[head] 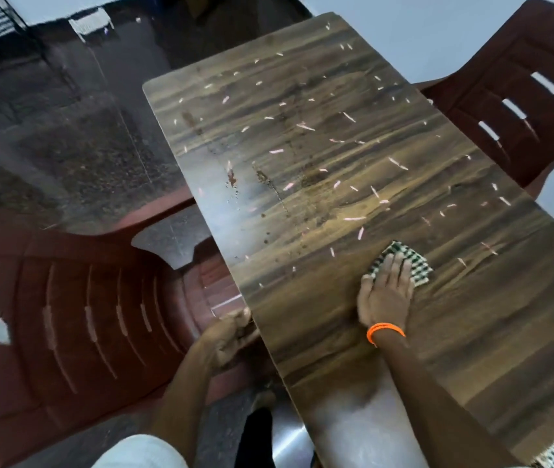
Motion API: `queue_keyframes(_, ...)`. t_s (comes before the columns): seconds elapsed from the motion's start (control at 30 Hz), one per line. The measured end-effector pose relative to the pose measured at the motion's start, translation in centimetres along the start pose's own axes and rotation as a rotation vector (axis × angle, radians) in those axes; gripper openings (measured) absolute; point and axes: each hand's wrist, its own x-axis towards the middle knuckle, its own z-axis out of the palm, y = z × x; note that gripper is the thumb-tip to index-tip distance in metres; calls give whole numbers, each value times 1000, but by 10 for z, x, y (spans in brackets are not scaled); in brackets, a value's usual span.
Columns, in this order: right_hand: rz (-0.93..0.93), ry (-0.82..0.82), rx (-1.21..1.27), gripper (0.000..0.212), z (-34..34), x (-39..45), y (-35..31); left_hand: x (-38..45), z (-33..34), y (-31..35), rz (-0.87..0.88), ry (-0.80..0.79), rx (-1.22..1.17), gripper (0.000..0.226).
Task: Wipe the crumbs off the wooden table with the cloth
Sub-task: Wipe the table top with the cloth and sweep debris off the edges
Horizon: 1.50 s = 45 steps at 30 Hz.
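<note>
Crumbs (306, 127) lie scattered over most of the wooden bench (353, 184) in the head view, pale pinkish slivers and flecks, thickest across its middle and far half, with a few darker brown smears and specks near the left edge. The bench top is a long brown plank with streaked grain, running diagonally from lower right to upper left, and the near part of it looks mostly clean. The cloth (414, 265) is small, checked in dark green and white, folded into a pad and lying flat on the bench toward its near right part. The right hand (385, 295) rests on top of it, fingers spread and pressed flat, palm down, covering the near half of the cloth; an orange band (385, 331) circles the wrist. The left hand (231, 339) is curled closed around the bench's left edge, well apart from the cloth. Dark red plastic chairs stand at either side, one (76, 319) at the left and one (518, 106) at the far right.
</note>
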Motion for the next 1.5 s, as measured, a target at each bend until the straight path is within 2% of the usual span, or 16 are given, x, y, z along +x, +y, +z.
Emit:
queue_keyframes(0.03,-57,-1,0,73,7,-9,-23,2,-2,5,-3,-1,6,17)
queue_keyframes(0.23,-765,-220,18,70,53,-98,-127,13,1,29,-19,55,-83,23)
queue_keyframes(0.3,-885,-253,-13,69,60,-97,-142,21,-3,37,-39,54,-129,26)
queue_keyframes(0.4,-949,-274,-40,65,56,-67,-143,32,-12,47,22,72,-166,19)
queue_keyframes(0.47,-849,-236,-22,65,50,-37,-130,35,-11,53,50,91,-132,15)
queue_keyframes(0.63,-223,-48,-61,70,12,48,-41,38,-4,64,73,116,-73,11)
queue_keyframes(0.7,-47,-6,-16,70,3,50,-17,38,-4,63,69,121,-68,12)
queue_keyframes(0.77,55,25,26,68,5,34,-27,38,-5,63,64,130,-56,13)
queue_keyframes(0.8,58,23,37,68,9,22,-41,37,-5,63,62,131,-47,14)
queue_keyframes(0.87,-85,-18,45,68,23,-9,-78,35,-4,65,58,125,-45,15)
queue_keyframes(0.97,-509,-184,49,67,51,-59,-142,34,-1,66,40,100,-63,18)
queue_keyframes(1.03,-727,-235,34,65,63,-70,-178,33,0,67,-8,69,-112,27)
queue_keyframes(1.17,-836,-269,-27,63,64,-34,-209,36,-8,77,-24,105,-196,25)
queue_keyframes(1.27,-733,-209,-36,65,58,10,-199,39,-8,84,-6,119,-147,20)
queue_keyframes(1.43,-224,-34,-18,64,35,69,-133,43,-4,99,35,137,-115,13)
queue_keyframes(1.5,-114,18,1,63,32,57,-122,47,-3,104,57,161,-128,10)
